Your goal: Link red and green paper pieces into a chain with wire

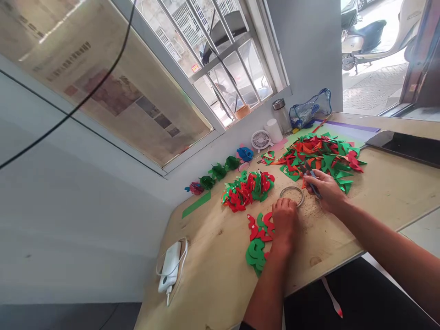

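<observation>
My right hand is closed around a small pair of pliers with dark jaws and grey-blue handles. Their jaws point at a heap of red and green cut scraps. Curled fingers of my left hand pinch the near edge of a thin metallic ring, which looks like a wire coil. Under and beside my left wrist lie flat curved pieces, some red and some green. Beyond them sits a pile of red and green cut pieces.
Green ruffled shapes line the wall. Farther right stand a white fan, a glass bottle and a clear pouch. A black phone lies at right. A white power bank with a cable rests at left on the wooden table.
</observation>
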Action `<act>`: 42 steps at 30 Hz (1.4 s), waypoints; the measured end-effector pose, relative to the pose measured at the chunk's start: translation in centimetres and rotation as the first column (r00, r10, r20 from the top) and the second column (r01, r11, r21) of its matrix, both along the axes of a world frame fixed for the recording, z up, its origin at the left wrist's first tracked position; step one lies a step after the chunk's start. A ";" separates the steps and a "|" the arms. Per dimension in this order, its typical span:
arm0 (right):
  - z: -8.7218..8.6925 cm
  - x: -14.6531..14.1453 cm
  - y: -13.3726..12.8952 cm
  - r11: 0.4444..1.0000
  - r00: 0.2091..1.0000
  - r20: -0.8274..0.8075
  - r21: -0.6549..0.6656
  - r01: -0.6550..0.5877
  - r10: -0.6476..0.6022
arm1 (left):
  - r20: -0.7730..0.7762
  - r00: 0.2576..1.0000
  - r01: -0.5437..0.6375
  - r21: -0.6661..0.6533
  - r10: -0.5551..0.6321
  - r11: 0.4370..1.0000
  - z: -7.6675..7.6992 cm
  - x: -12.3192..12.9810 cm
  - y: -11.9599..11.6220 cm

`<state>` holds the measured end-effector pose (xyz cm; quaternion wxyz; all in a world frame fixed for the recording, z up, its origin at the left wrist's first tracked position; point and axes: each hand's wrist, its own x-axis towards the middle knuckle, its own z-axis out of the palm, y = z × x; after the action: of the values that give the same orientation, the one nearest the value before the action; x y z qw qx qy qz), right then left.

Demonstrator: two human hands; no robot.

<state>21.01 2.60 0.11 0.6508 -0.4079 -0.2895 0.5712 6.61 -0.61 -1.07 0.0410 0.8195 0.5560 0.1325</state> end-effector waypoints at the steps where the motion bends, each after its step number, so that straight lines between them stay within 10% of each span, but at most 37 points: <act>1: 0.0 0.0 0.0 1.000 1.000 0.005 0.008 -0.004 0.004 | 0.054 0.999 -0.005 -0.018 0.006 1.000 0.2 -0.1 0.1; 4: 0.2 0.0 -0.2 0.999 0.999 0.047 0.039 -0.003 0.001 | 0.346 0.936 -0.042 -0.076 0.066 0.996 0.8 -0.6 0.4; 8: 0.4 -0.1 -0.5 0.998 0.994 0.102 0.041 -0.053 0.049 | 0.750 0.649 0.060 -0.219 0.128 0.974 1.1 -1.2 0.5; 14: 1.2 -0.8 -1.0 0.992 0.976 0.186 0.030 -0.119 0.111 | 0.905 0.394 0.161 -0.241 0.162 0.957 1.2 -1.5 0.0; 26: 0.8 -0.9 -1.4 0.950 0.901 0.351 0.081 -0.300 0.255 | 0.785 0.618 0.045 -0.089 0.042 0.995 1.9 -2.1 -0.7; 32: 1.2 -0.8 -1.2 0.985 0.970 0.209 0.086 -0.147 0.126 | 0.603 0.794 0.031 0.074 -0.070 0.997 1.7 -2.1 -0.8; 42: 1.3 -0.3 -0.9 0.989 0.981 0.146 0.057 -0.136 0.126 | 0.559 0.803 0.169 0.118 -0.207 0.978 1.5 -1.7 -1.1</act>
<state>20.67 1.68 1.44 0.6027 -0.4058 -0.3802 0.5723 4.89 -1.74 0.39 0.1921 0.7945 0.4300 0.3833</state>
